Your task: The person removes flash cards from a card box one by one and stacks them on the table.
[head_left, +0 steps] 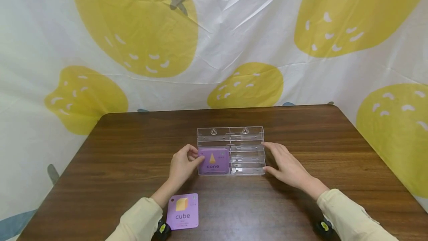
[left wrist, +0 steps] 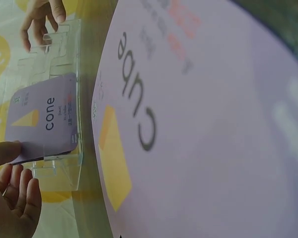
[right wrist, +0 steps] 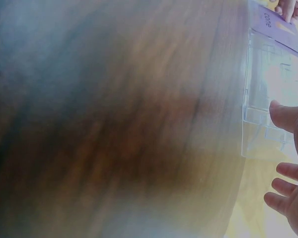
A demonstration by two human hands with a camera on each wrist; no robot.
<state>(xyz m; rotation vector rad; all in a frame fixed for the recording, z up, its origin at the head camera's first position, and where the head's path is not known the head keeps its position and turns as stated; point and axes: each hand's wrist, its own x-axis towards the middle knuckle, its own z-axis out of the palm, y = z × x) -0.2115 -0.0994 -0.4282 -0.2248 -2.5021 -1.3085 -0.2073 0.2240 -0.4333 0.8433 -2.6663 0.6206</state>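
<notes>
A clear plastic card rack (head_left: 247, 170) with two columns of stepped slots stands on the table in the head view. In its lower left front slot sits a purple card with a yellow cone and the word "cone" (head_left: 214, 161). My left hand (head_left: 182, 164) pinches that card at its left edge, thumb on the face and fingers curled behind. At the rack's right side, my right hand (head_left: 287, 164) rests its thumb and fingertips against the plastic, fingers loosely extended. The right wrist view shows its thumb (right wrist: 283, 116) at the rack's side.
A purple "cube" card (head_left: 182, 211) lies face up on the table beside my left wrist, and fills much of the left wrist view. The wooden table (head_left: 133, 140) reaches back to a white cloth (head_left: 160, 92) printed with yellow lemons.
</notes>
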